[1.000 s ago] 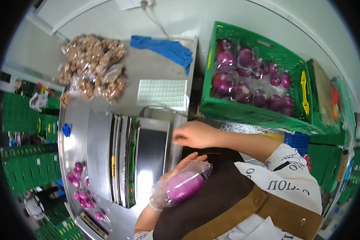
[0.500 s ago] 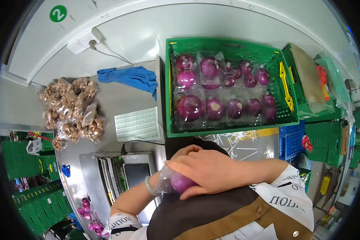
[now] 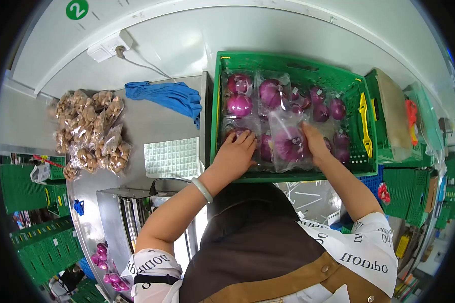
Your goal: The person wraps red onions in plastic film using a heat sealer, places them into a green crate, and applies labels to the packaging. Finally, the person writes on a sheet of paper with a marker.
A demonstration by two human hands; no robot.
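A green crate [image 3: 298, 64] holds purple onions in clear bags, laid in rows. Inside its right half, my right hand [image 3: 316, 143] grips a bagged onion [image 3: 289, 143] from the right side, above other bagged onions. My left hand [image 3: 236, 155], with a pale bangle on the wrist, lies over a bagged onion at the crate's front left corner. Its fingers are spread and partly cover that onion. Two onions [image 3: 239, 105] lie behind my left hand, near the crate's left wall.
Bagged mushrooms [image 3: 88, 131] lie on the metal table at left, near a blue cloth [image 3: 166, 98] and a label sheet [image 3: 172, 158]. A metal machine [image 3: 118, 217] stands at the front left. Another green crate [image 3: 396, 154] is at right.
Both hands have moved from in front of my body, up and forward into the crate. The bagged onion went along in my right hand. My left hand now rests on an onion.
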